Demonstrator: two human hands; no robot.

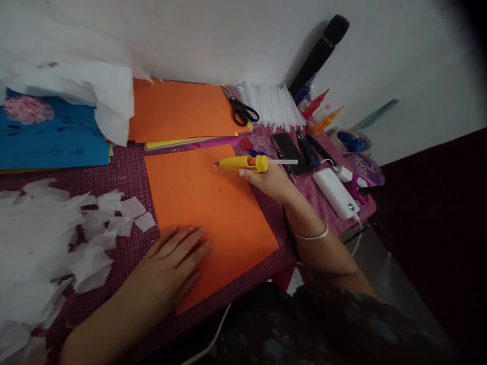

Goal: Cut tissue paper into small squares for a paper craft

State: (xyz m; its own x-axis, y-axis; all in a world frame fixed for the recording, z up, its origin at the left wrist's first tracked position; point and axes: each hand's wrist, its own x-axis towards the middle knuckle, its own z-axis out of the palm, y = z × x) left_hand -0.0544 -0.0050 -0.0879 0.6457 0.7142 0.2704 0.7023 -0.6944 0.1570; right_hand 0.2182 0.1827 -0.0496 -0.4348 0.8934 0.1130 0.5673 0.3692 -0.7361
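Note:
My right hand (266, 178) is closed around a yellow hot glue gun (238, 162), with a pale glue stick (283, 161) poking out of its rear. The gun's dark nozzle points left, over the upper part of an orange sheet of paper (228, 223). Beneath the tip is a small shiny spot on the paper, and a few tiny dark specks lie farther down. My left hand (171, 263) rests flat on the sheet's lower left edge, fingers stretched out and holding nothing.
Torn white paper pieces (91, 223) cover the table's left side. Behind lie a blue sheet with a pink flower (53, 137), stacked orange paper (178, 111), black scissors (241, 109) and many glue sticks (270, 104). A phone (291, 153) and white power bank (335, 192) lie right.

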